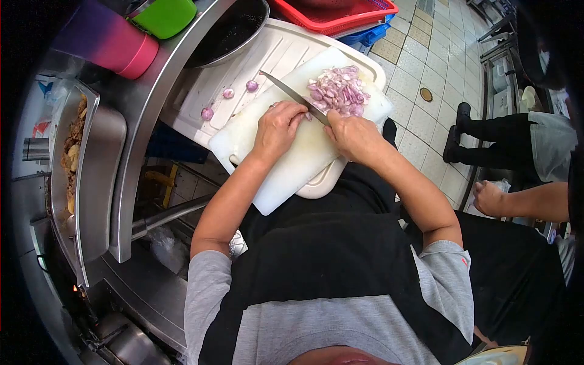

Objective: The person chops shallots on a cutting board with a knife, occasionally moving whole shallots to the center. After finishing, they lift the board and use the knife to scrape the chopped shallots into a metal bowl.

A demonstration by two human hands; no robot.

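Note:
My right hand (351, 137) is closed around the handle of a kitchen knife (288, 90), whose long blade points to the upper left across the white cutting board (265, 185). Close beside the blade, my left hand (278, 129) has its fingers curled down onto the board, and a small piece of shallot (308, 115) shows at its fingertips. A heap of chopped shallots (338, 90) lies on the board beyond the knife. Whole peeled shallots (251, 86) sit to the left, off the board on a cream plastic surface (201, 91).
A dark strainer bowl (228, 36) and a red basket (334, 24) stand at the far side. Left is a steel counter (146, 115) with a food-filled steel tray (73, 152). Other people's legs (496, 140) and a forearm (529, 202) appear at right.

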